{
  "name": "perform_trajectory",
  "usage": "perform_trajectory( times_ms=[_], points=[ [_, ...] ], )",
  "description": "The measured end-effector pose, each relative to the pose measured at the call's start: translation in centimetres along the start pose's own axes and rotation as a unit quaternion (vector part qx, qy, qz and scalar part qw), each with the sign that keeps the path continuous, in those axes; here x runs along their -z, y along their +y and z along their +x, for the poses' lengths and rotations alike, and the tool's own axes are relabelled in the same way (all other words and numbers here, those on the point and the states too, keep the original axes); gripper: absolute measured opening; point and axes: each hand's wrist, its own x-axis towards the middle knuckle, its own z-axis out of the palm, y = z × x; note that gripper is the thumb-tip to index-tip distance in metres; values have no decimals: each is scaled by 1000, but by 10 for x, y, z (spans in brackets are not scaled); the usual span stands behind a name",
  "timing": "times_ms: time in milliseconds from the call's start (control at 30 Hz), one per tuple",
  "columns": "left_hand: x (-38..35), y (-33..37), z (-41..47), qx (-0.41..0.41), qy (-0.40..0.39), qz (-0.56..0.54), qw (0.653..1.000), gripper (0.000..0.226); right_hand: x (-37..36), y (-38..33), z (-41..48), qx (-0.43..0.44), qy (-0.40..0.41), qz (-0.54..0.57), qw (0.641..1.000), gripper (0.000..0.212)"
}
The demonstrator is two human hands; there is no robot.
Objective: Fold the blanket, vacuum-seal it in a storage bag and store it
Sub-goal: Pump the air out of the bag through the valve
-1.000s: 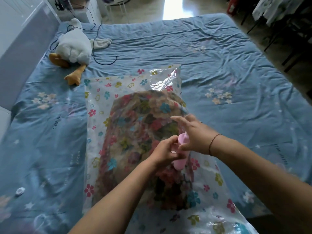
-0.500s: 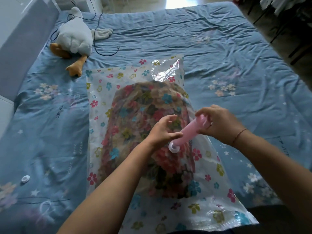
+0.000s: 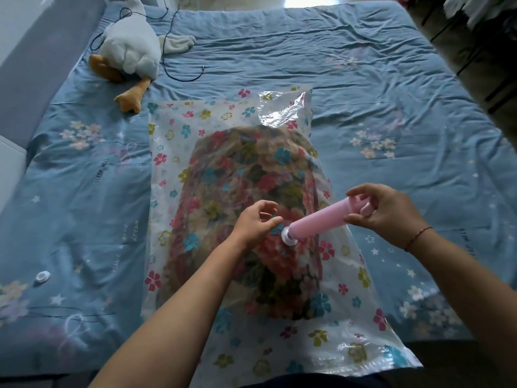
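pink pump [image 3: 319, 222] has tipped from upright to slanting right, and the left hand [image 3: 251, 225] has let go of it.

the folded flowered blanket [image 3: 251, 175] lies inside the clear flower-printed storage bag [image 3: 179, 152], flat on the blue sheet [image 3: 391, 93] in the middle of the frame, with its near edge at the bottom. the pump's white nozzle [image 3: 289, 238] sits on the bag over the blanket, just right of centre. the barrel slants up to the right, where the right hand [image 3: 391, 217] grips its handle end with curled fingers and thumb. the left hand is just left of the nozzle, fingers loosely curled, holding nothing. a small white cap [image 3: 42, 275] lies on the sheet at lower left. a plush goose [image 3: 131, 49] and a black cable [image 3: 179, 77] lie at upper left, beside a grey headboard [image 3: 42, 65].
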Motion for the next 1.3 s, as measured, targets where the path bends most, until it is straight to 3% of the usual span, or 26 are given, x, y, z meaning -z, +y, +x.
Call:
perform_trajectory(
  times_ms=[333, 467, 600, 733, 800, 867, 967, 1133, 1233, 1300],
  points=[
    [7, -10, -8, 16, 10, -13, 1000, 26, -8, -17, -6, 21, -11, -69, 997, 50],
    [5, -4, -7, -3, -18, 19, 1000, 45, -20, -35, -9, 32, -16, -102, 994, 49],
    [-15, 18, -10, -88, -86, 76, 989, 69, -28, -65, 0, -24, -19, -195, 980, 53],
    [-52, 27, -11, -124, -44, 55, 990, 52, -35, -84, 6, -93, -19, -267, 959, 71],
    [-59, 30, -9, -116, 5, 42, 992, 39, -37, -85, 5, -89, -48, -235, 967, 64],
    [-60, 29, -7, -125, 29, 36, 991, 44, -33, -83, 1, -60, -92, -152, 982, 62],
    [-53, 25, -7, -136, -1, 39, 990, 48, -23, -78, -2, -18, -127, -84, 988, 66],
    [-51, 28, -9, -139, -37, 29, 989, 55, -29, -72, -4, -56, -26, -130, 990, 46],
    [-58, 32, -13, -126, 12, 27, 992, 47, -36, -73, -6, -101, 8, -150, 984, 58],
    [-58, 32, -13, -131, 23, 23, 991, 41, -32, -73, -6, -104, -51, -129, 985, 78]
  ],
)
